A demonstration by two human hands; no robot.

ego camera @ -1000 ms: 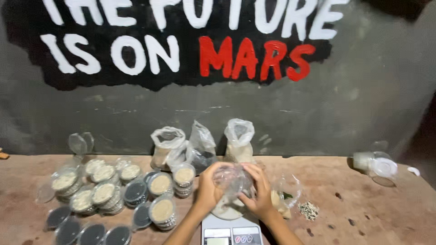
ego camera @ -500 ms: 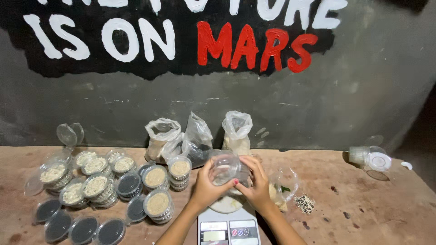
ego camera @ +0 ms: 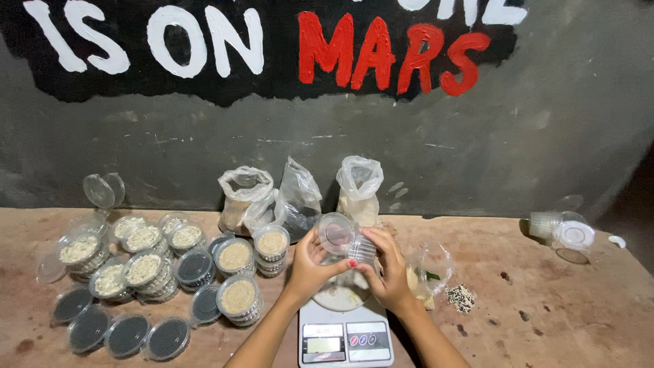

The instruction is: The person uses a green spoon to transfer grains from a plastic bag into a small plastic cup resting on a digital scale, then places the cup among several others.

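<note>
Since a moment ago, both hands have lifted the clear plastic cup (ego camera: 344, 240) higher above the scale (ego camera: 345, 335) on the bench (ego camera: 558, 313). Left hand (ego camera: 310, 262) and right hand (ego camera: 390, 269) each grip it firmly, seemingly separating stacked cups; pulling apart needs care. It looks empty, tilted.

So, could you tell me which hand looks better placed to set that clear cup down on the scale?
Probably the left hand: it grips the open end of the clear cup, directly above the scale, while the right hand supports the cup's side.
</note>
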